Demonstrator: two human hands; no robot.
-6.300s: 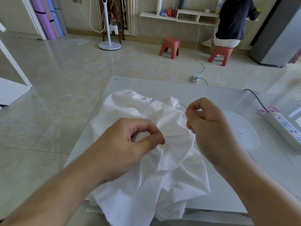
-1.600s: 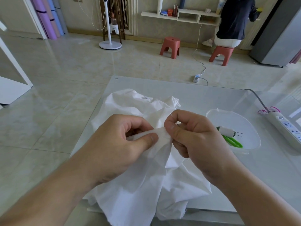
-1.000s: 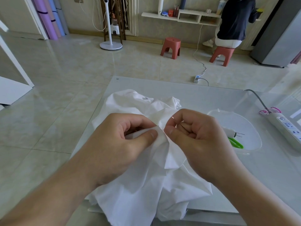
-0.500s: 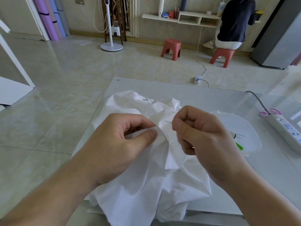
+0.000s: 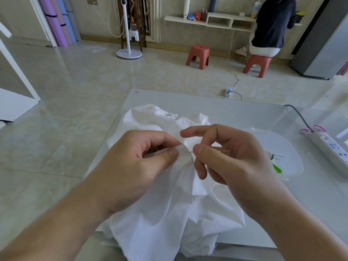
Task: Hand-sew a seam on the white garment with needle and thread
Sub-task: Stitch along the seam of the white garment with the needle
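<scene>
No legible writing: a small dark mark at the far-left corner of the tabletop (image 5: 244, 113) is too small to read, and so are the packages on the wall shelf (image 5: 216, 21).

White garment (image 5: 169, 213) lies crumpled on the pale tabletop, its near part hanging over the front edge. Both hands meet over its middle.

Left hand (image 5: 135, 166): fingers curled, thumb pressed against them, pinching a raised fold of the garment. Firmly closed on the cloth.

Right hand (image 5: 235, 166): thumb and a curled finger pinch the needle (image 5: 189, 152); index finger extended toward the left hand, not touching the needle. The needle's visible end points left, toward the pinched fold, just beside the left thumb. Whether the tip is in the cloth: cannot tell. A thin thread (image 5: 224, 151) shows near the right palm; its full course is not traceable.

Right of the garment: clear plastic dish (image 5: 293, 153) on the tabletop, partly hidden by the right hand. Inside it, a green-handled tool (image 5: 276, 168) and a small item with two dark pins (image 5: 276, 156). Farther right, a white power strip (image 5: 331, 149) with a grey cable; a pink band sits at the cable end.

Beyond the tabletop: tiled floor, two red stools (image 5: 198, 55), a person in a dark top seated on the right one, a white fan stand (image 5: 129, 51), rolled mats (image 5: 60, 19) against the wall.
</scene>
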